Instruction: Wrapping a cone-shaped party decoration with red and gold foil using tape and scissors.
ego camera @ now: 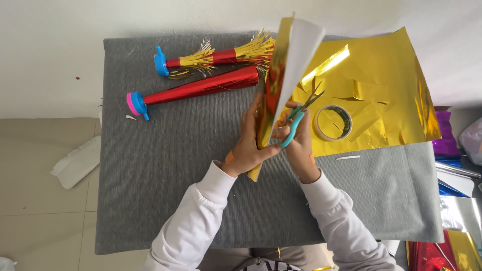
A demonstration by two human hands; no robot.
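Observation:
My left hand (pixel 247 145) grips a folded strip of gold foil paper (pixel 281 75), held upright with its white back showing. My right hand (pixel 301 145) holds teal-handled scissors (pixel 301 113) whose blades are parted at the strip's right edge. Beneath them a large gold foil sheet (pixel 391 85) lies on the grey mat (pixel 165 175), with a roll of clear tape (pixel 333 123) resting on it.
Two red foil party horns lie at the mat's far left: one plain with a pink and blue mouthpiece (pixel 196 89), one with gold fringe and a blue mouthpiece (pixel 216 56). Coloured foil sheets (pixel 454 211) are piled off the right edge. Crumpled white paper (pixel 75 161) lies on the floor.

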